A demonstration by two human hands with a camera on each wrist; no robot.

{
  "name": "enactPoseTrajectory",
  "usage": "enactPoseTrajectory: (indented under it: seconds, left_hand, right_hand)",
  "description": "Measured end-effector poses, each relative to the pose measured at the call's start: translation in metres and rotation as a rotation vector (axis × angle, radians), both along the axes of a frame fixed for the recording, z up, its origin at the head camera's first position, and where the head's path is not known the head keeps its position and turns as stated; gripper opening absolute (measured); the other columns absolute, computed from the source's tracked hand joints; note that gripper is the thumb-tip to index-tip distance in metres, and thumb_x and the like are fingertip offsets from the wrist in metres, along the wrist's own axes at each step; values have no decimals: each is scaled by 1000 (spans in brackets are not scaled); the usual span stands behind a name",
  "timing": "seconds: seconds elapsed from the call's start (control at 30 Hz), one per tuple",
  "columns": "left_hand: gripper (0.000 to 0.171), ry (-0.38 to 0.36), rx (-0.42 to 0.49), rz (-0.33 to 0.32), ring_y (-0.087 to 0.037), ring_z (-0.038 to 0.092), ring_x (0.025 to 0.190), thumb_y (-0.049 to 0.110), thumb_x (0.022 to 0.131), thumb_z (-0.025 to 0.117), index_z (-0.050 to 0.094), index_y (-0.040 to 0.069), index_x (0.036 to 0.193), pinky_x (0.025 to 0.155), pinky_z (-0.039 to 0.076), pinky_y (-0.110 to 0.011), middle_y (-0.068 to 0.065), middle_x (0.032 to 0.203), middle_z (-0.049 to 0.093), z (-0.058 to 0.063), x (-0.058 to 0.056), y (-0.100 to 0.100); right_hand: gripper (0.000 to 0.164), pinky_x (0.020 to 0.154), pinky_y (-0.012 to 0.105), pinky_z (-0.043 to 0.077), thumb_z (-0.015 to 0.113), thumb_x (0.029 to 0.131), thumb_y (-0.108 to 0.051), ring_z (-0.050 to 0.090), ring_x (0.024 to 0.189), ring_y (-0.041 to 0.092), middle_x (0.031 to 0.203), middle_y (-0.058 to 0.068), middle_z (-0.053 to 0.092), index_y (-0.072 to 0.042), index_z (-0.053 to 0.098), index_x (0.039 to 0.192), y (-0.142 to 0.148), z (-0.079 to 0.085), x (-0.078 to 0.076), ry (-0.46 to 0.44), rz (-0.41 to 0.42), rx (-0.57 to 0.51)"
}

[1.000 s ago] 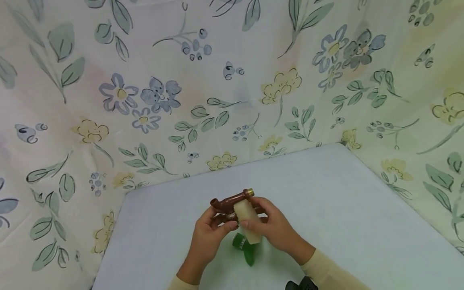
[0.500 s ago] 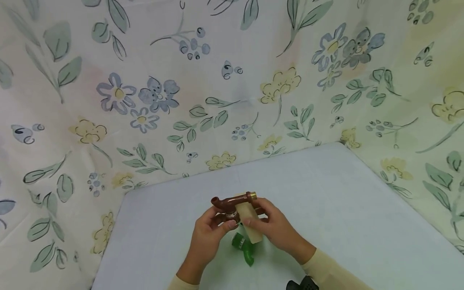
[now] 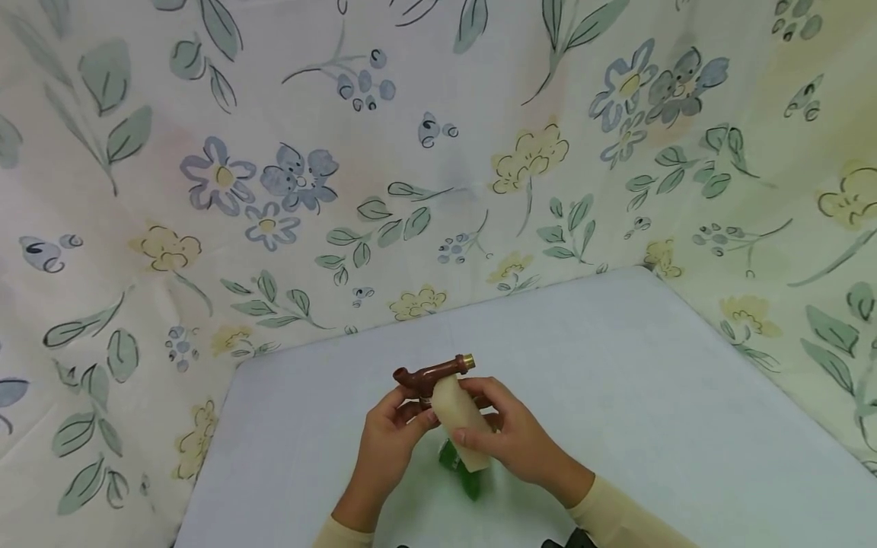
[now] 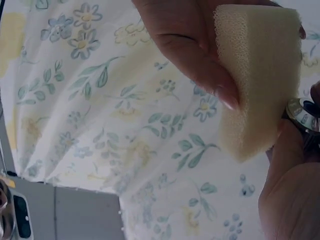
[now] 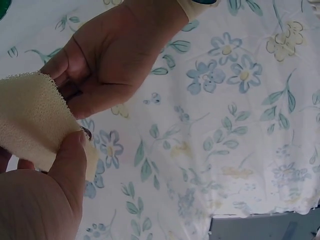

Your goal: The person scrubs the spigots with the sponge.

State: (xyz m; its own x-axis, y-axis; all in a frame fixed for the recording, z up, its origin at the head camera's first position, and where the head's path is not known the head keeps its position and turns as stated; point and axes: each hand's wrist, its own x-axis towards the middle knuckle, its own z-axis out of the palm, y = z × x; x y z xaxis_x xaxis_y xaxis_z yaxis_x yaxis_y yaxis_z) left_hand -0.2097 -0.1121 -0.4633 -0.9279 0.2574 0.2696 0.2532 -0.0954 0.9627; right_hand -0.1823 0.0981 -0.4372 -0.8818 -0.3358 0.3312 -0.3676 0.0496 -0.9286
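Note:
A brown tap (image 3: 430,376) with a brass threaded end is held up over the table by my left hand (image 3: 389,440), its fingers and thumb around the body. My right hand (image 3: 510,434) grips a cream sponge (image 3: 460,418), thumb on the near face, fingers behind. The sponge lies against the tap below its brass end and covers part of it in the head view. In the left wrist view the sponge (image 4: 272,75) stands beside the tap's shiny metal collar (image 4: 302,114). Beneath the sponge a green tap (image 3: 470,485) lies on the table, partly hidden.
The white table (image 3: 294,426) reaches back to a floral cloth (image 3: 370,152) hanging behind and along the sides. A dark object (image 3: 575,539) shows at the bottom edge near the right sleeve (image 3: 617,506).
The sponge slides over the tap, now further left and lower, covering more of its collar. The brown tap tilts, brass end rising again. The green tap stays put, more hidden by the sponge.

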Motion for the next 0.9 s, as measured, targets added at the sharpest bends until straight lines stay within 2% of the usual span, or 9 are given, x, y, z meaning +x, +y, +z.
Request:
enactPoseTrajectory:
  seconds: [0.13,0.23,0.43,0.7,0.9]
  left_hand:
    - [37,-1,-8,12,-34,62,97,10,86,73,61,8,121,81,54,-42,-16,115,59,0,0,1]
    - [36,25,-20,7,-34,61,96,8,86,73,62,8,121,80,55,-41,-16,113,59,1,1,1]
    - [36,64,-5,-65,-35,61,101,5,88,68,60,6,123,82,54,-43,-17,117,58,3,3,0]
    - [37,50,3,-117,-35,59,105,3,89,67,59,7,125,81,54,-44,-17,118,58,5,7,-2]
    - [35,53,-15,-100,-36,60,104,7,89,68,59,5,123,82,54,-44,-18,115,59,6,5,-2]
  right_hand:
    - [53,78,42,52,74,86,-13,52,105,28,120,6,54,-11,50,132,0,0,0,-10,1,6]
    - [53,79,44,52,74,85,-14,52,106,29,120,6,54,-13,49,132,1,1,-1,-12,0,15]
    - [50,82,45,51,73,87,-17,51,108,28,121,3,54,-21,50,131,3,0,-5,-40,-12,26]
    - [48,82,45,51,72,88,-19,52,106,30,122,0,54,-27,51,130,8,-4,-10,-41,-16,32]
    - [47,82,44,51,71,89,-19,51,107,30,122,1,53,-25,51,131,6,-2,-7,-44,-6,24]
